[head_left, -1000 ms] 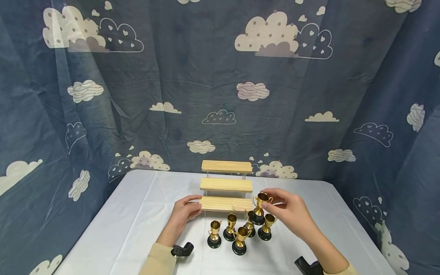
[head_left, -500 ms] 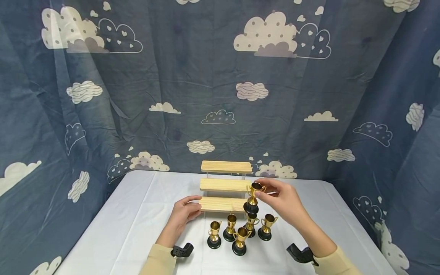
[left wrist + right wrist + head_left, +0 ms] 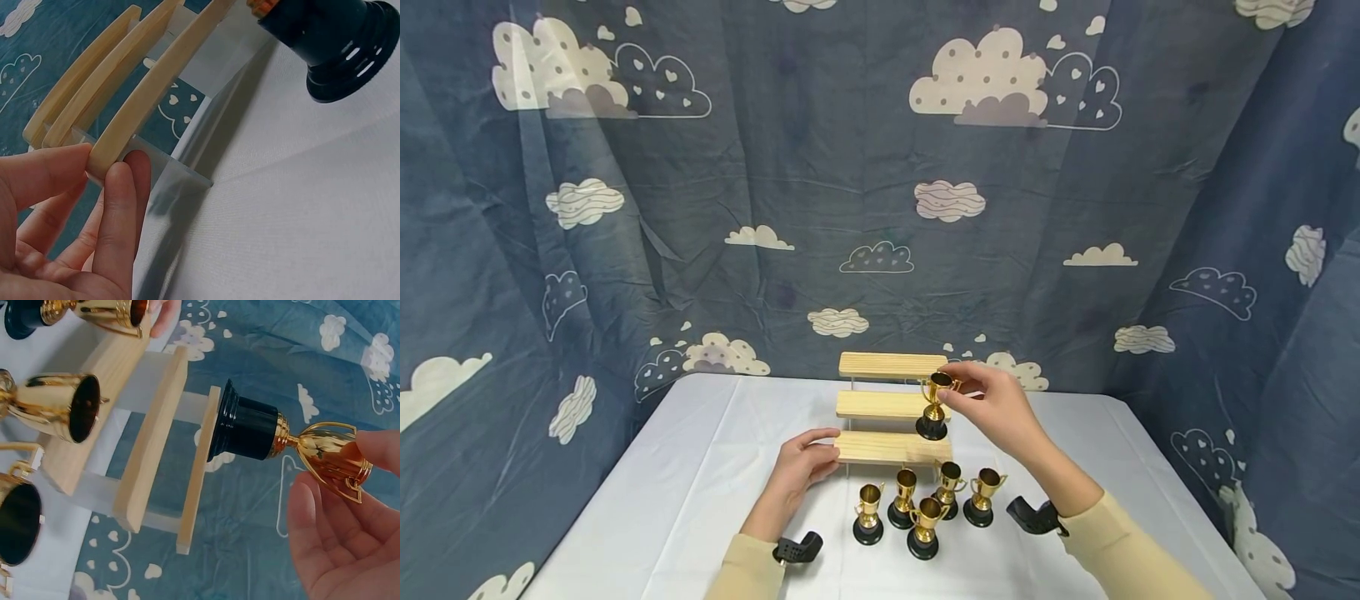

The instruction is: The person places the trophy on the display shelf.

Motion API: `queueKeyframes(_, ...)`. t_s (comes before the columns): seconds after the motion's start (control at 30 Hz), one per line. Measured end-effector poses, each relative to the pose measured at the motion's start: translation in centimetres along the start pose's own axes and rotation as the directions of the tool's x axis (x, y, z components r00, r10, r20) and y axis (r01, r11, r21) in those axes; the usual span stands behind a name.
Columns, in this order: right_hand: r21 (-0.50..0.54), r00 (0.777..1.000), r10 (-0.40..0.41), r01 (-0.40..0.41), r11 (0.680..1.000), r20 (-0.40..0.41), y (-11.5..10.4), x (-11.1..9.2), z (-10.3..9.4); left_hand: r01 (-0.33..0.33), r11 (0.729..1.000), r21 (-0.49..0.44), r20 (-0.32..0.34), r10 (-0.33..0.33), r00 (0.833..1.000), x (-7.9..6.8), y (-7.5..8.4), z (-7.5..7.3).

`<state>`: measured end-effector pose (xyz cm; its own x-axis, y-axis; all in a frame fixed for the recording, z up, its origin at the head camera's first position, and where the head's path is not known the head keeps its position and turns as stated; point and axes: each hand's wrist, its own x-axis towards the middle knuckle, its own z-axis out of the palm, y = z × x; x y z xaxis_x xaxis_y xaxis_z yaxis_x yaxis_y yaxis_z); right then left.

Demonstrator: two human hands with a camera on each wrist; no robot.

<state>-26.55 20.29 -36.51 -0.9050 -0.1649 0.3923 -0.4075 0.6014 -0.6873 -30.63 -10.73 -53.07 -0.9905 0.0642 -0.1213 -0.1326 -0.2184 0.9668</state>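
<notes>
My right hand (image 3: 996, 408) pinches a small gold trophy cup (image 3: 934, 408) by its bowl and one handle. The cup is upright, and its black base overlaps the right end of the stand's lower steps in the head view. In the right wrist view, that black base (image 3: 250, 428) appears alongside the edge of the top board (image 3: 199, 475). At the left end of the lowest wooden board (image 3: 887, 447), my left hand (image 3: 801, 467) grips the edge between thumb and fingers. The left wrist view shows this pinch on the board (image 3: 150, 94) up close.
Several matching trophies, among them a left one (image 3: 868, 504) and a front one (image 3: 927, 521), stand before the three-step stand. The stand has clear side supports. A white cloth (image 3: 700, 500) covers the table, and a blue cloud-print curtain (image 3: 820, 192) hangs behind.
My right hand has carried the trophy up and to the left, from beside the standing trophies to in front of the stand's steps. My left hand has stayed on the lowest board.
</notes>
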Motion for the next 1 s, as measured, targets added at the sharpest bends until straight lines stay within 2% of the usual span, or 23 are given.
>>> queueKeyframes(0.5, 0.016, 0.999, 0.021, -0.022, 1.0, 0.035, -0.1, 4.3, 0.7, 0.012, 1.0, 0.005, 0.003, -0.012, 1.0, 0.1, 0.1, 0.0)
queueKeyframes(0.8, -0.011, 1.0, 0.005, -0.004, 1.0, 0.029, -0.3, 6.2, 1.1, 0.001, 1.0, -0.002, 0.017, -0.001, 1.0, -1.9, 2.2, 0.8)
queueKeyframes(1.0, -0.011, 1.0, 0.008, -0.008, 1.0, 0.027, -0.7, 7.9, 1.8, 0.005, 1.0, 0.005, 0.01, -0.005, 1.0, -2.1, 2.4, 0.8)
